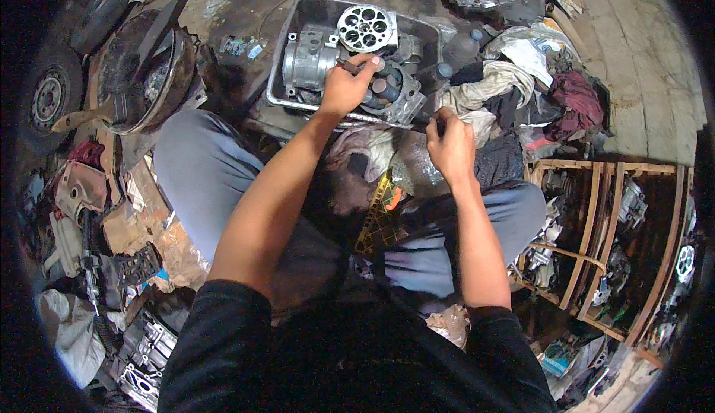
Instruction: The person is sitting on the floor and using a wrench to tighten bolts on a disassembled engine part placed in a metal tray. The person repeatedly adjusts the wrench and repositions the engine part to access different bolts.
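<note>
My left hand reaches into a grey metal tray and grips a small dark rod-like tool above a silver compressor body. A round silver plate with several holes leans at the tray's back. Several grey cylindrical pistons lie beside my fingers. My right hand is closed around a thin dark tool at the tray's right front corner, over crumpled rags. I sit with grey trousers, knees apart.
Rags and clothes pile to the right of the tray. A wooden rack with metal parts stands at right. A round dark pan and a wheel sit at left. Cardboard and engine parts litter the lower left floor.
</note>
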